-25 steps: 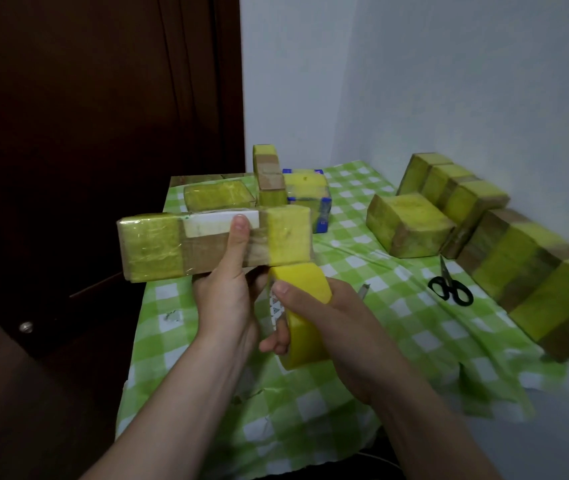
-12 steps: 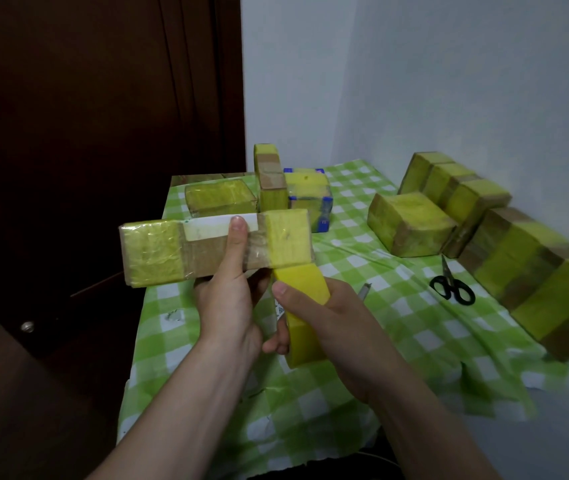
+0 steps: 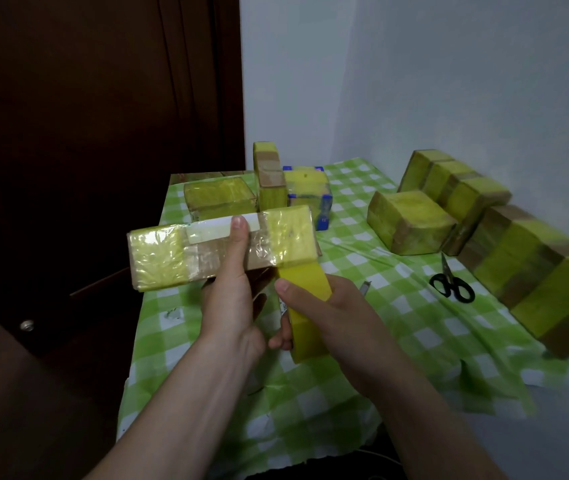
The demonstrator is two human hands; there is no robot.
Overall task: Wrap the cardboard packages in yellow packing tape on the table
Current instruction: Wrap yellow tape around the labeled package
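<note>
A long cardboard package [image 3: 207,251] is held above the table's left side, with yellow tape bands at both ends and a white label on top. My left hand [image 3: 233,296] grips it from below, thumb pressed up across its near face. My right hand [image 3: 331,313] holds a yellow packing tape roll [image 3: 305,303] just under the package's right end. A strip of tape runs from the roll up onto the right band.
Several taped packages [image 3: 411,220] lie along the wall at right, and more stand at the back [image 3: 269,178] beside a blue-edged box [image 3: 307,192]. Black scissors [image 3: 451,284] lie on the green checked tablecloth [image 3: 397,341]. A dark door fills the left.
The package has tilted slightly so more of its top shows, and the tape roll has stayed close beneath its right end with the strip attached.
</note>
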